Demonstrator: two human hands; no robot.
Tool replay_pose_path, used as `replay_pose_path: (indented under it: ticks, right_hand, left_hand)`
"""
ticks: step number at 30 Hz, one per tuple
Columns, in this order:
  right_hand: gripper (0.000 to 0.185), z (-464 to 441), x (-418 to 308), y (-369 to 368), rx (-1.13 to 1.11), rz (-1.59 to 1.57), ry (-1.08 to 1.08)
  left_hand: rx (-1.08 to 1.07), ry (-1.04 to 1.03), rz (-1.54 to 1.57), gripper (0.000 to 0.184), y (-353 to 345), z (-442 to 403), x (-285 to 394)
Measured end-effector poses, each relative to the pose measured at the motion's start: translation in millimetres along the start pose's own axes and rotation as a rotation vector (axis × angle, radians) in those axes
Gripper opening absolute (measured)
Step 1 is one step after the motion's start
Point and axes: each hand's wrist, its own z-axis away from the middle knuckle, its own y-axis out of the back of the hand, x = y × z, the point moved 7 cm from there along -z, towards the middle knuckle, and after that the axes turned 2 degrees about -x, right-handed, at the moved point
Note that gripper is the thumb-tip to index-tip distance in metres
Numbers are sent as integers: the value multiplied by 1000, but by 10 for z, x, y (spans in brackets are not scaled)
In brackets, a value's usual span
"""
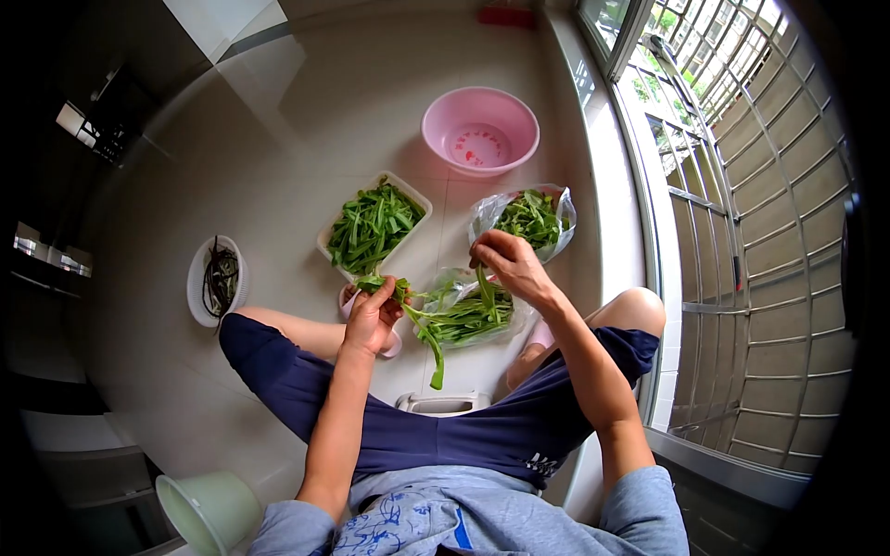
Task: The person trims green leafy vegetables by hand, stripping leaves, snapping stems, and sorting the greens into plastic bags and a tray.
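Holding a green sprig (402, 291) in the left hand (373, 317), fingers closed around it, thumb on top, one long piece drooping loose past the hand. Right hand (512, 266) is up over the near clear bag (446, 295), fingertips pinched together on what looks like a green stalk (481, 277); its lower end blends into the bagged greens (471, 318), so can't tell if it's free of them. Both grips are at the fingertips — probably for fine control on thin stems.

Near bag is spread open between the feet, likely for easy reach. White tray (428, 206), heaped with leaves, is just beyond the left hand; far clear bag (566, 218), also with greens in it, is just beyond the right. So both piles fall within arm's length. Pink basin (508, 116) stands farther out, likely so it doesn't crowd the hands. White bowl (196, 283) with dark strands (220, 278) is off left, outside the knee — well apart from the rest.
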Motion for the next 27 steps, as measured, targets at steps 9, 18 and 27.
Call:
replay_pose_path:
  ticks: [9, 18, 27]
  right_hand:
    - [10, 190, -208, -490, -255, 386, 371]
    - [17, 210, -20, -715, -459, 380, 248]
    - [23, 102, 268, -583, -222, 460, -39]
  left_hand:
    - [-58, 43, 35, 12, -33, -28, -48]
    - [-35, 87, 43, 11, -16, -40, -108]
    - [-24, -69, -128, 13, -83, -1, -19]
